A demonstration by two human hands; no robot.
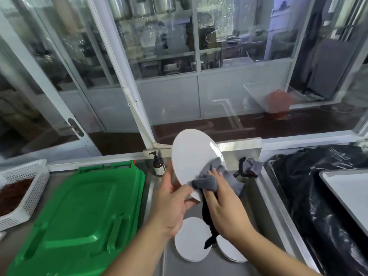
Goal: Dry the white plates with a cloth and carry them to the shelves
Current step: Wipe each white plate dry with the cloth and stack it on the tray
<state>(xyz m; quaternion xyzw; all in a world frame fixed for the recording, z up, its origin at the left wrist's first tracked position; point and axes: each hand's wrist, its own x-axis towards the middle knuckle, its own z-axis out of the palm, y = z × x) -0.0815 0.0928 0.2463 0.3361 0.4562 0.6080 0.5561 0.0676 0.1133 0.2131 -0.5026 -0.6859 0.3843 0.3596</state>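
My left hand (172, 204) grips the lower edge of a white plate (191, 154), which is tilted up on edge above the metal counter. My right hand (223, 204) presses a grey cloth (214, 177) against the plate's lower right face, its fingers curled on the cloth. A dark strip hangs from under the right hand. Below the hands, two more white plates lie flat on the counter, one (191, 241) on the left and one (230, 251) partly hidden by my right wrist.
A green plastic lid (79, 216) fills the counter at left, beside a white perforated basket (25, 190). A brown pump bottle (158, 164) stands behind the plate. Another grey cloth (252, 165) lies at the back. Black plastic (310, 196) and a white tray (348, 190) sit right. Glass partitions stand behind the counter.
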